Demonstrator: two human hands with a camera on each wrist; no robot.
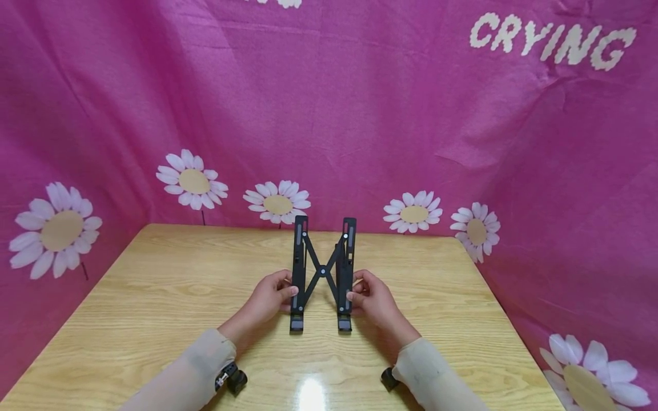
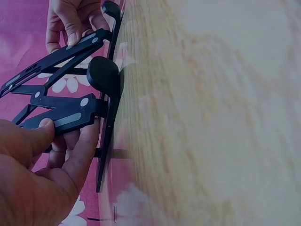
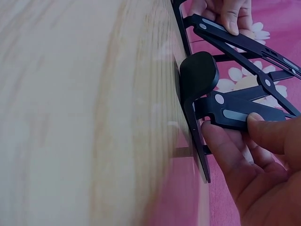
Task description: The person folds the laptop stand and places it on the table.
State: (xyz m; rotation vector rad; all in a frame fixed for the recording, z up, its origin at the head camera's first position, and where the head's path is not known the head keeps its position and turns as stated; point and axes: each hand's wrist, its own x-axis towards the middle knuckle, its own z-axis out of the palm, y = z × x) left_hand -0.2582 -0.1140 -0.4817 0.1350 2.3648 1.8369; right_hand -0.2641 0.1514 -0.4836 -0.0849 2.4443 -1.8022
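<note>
A black folding laptop stand [image 1: 323, 272] stands on the table with its two side rails apart and its crossed bars forming an X between them. Grey pads run along the rails, and hooked lips stick out at the near ends. My left hand [image 1: 272, 295] pinches the left rail low down, thumb on top and fingers beneath. On the other side my right hand [image 1: 377, 298] grips the right rail the same way. In the left wrist view the left thumb [image 2: 46, 128] presses beside a grey pad; the right thumb [image 3: 256, 118] does likewise in the right wrist view.
The wooden table [image 1: 169, 285] spreads out around the stand. A pink cloth [image 1: 360, 114] with printed daisies and white lettering hangs behind and on both sides of the table. Dark wrist devices [image 1: 236, 381] sit at both cuffs.
</note>
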